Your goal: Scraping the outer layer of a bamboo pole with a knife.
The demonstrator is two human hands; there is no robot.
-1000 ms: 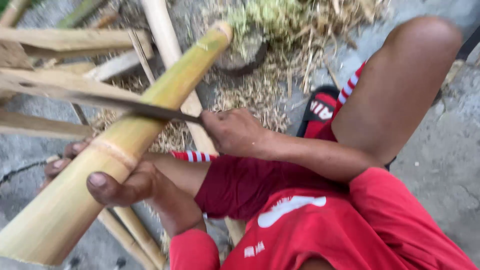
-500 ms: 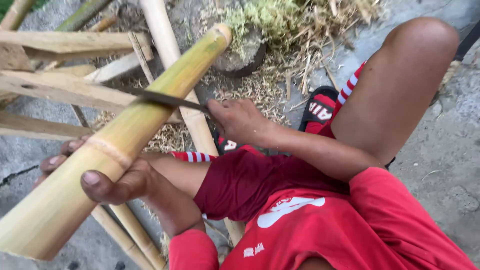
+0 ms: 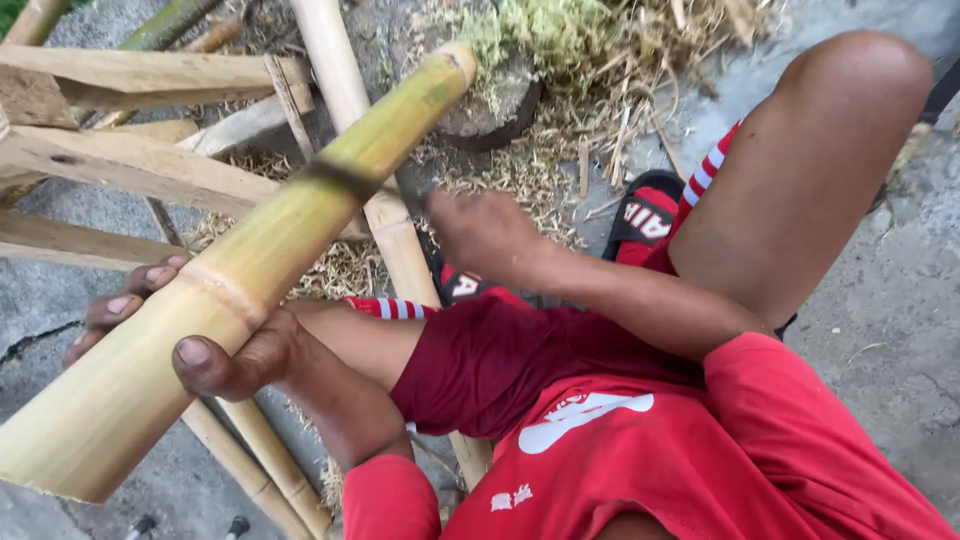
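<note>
The left hand [image 3: 190, 335] grips a thick bamboo pole [image 3: 250, 270] from below, thumb on the near side and fingers wrapped around the far side, just by a raised node ring. The pole slants upward from the lower left; its far end leans on a dark round block [image 3: 500, 95] among straw and shavings. The right hand [image 3: 485, 235] is blurred, closed like a fist beside the middle of the pole. It seems to hold a tool, but I cannot tell which tool, because the motion hides it.

The step in hand seems to be the trimming or scraping of the pole's skin: a dark band [image 3: 335, 178] crosses the pole just above the right hand. In my judgement, the next stroke needs a firm grip of the left hand so that the pole does not roll, and a stroke directed away from the fingers.

The bamboo is smooth, round and hollow-looking, pale yellow at the cut near end and greener toward the far end. Rough wooden beams [image 3: 130, 165] lie behind it, thinner bamboo sticks [image 3: 250, 460] under it, and the ground is grey concrete [image 3: 880, 300].
</note>
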